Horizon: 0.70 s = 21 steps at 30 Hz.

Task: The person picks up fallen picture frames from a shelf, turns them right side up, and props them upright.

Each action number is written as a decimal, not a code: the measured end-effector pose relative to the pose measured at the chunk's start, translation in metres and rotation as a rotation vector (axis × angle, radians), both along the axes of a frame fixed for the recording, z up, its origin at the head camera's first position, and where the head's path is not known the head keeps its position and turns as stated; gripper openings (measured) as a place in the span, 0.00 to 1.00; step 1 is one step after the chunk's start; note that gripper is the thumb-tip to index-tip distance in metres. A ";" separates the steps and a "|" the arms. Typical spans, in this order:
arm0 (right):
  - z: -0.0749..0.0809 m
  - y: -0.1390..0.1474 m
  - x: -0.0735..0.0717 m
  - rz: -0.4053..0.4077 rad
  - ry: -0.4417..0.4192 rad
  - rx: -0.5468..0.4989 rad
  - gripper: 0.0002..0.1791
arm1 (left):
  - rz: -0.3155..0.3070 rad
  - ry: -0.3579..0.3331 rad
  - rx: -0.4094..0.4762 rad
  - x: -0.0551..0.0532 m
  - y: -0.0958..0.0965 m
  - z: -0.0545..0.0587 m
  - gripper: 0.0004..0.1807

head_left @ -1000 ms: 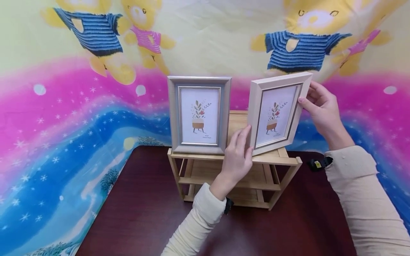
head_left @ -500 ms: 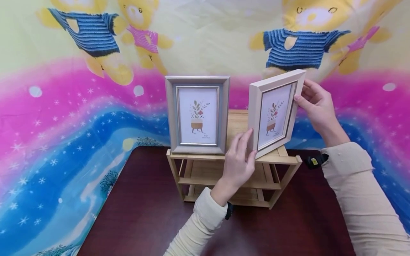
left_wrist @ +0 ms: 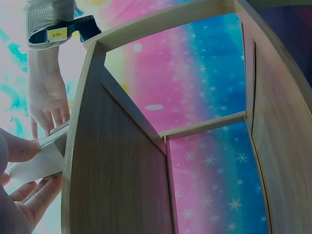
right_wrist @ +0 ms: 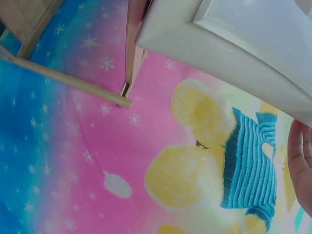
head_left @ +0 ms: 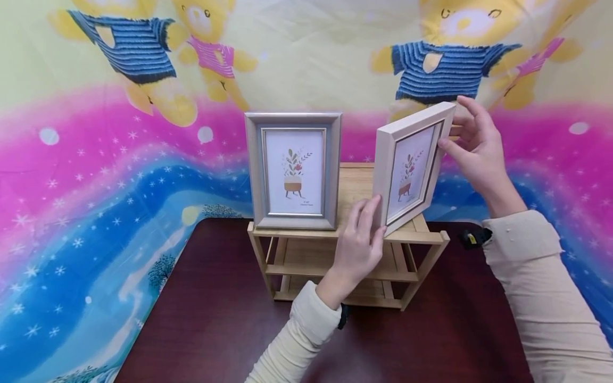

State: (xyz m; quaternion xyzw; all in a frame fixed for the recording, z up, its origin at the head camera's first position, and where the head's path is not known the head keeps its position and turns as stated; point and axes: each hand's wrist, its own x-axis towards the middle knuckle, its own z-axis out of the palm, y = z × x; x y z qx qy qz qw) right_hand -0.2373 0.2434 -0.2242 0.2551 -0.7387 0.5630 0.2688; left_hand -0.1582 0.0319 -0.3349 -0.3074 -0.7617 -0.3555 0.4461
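Note:
A cream picture frame [head_left: 384,170] stands turned at an angle on the right of the wooden rack's top [head_left: 351,186]. My left hand [head_left: 354,247] holds its lower left corner; in the left wrist view the thumb and fingers lie on either side of the frame [left_wrist: 41,163]. At the upper right edge, my right hand [head_left: 483,154] has its thumb on the front and other fingers at the side, with the index finger raised. The right wrist view shows some of those fingers [right_wrist: 300,151] behind the frame's border [right_wrist: 209,53]. A silver-grey picture frame [head_left: 298,178] stands on the rack's left, facing forward.
The rack has lower shelves [head_left: 311,258] and slanted side posts [head_left: 423,268]. It stands on a dark red-brown table [head_left: 206,308]. Behind it hangs a backdrop cloth [head_left: 306,58] with printed bears and snowflakes.
The cream frame has turned further, so more of its left side shows. My left hand has shifted slightly right with its corner. My right index finger has lifted from the frame.

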 end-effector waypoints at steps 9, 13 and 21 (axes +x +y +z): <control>0.004 -0.002 0.004 -0.145 0.010 0.158 0.33 | 0.004 0.003 0.003 0.003 0.003 0.000 0.32; 0.005 -0.005 0.004 -0.130 -0.026 0.149 0.32 | 0.001 0.011 0.019 0.004 0.005 0.000 0.32; 0.009 -0.009 0.015 -0.072 -0.097 0.216 0.37 | 0.010 0.025 0.022 0.006 0.009 0.000 0.33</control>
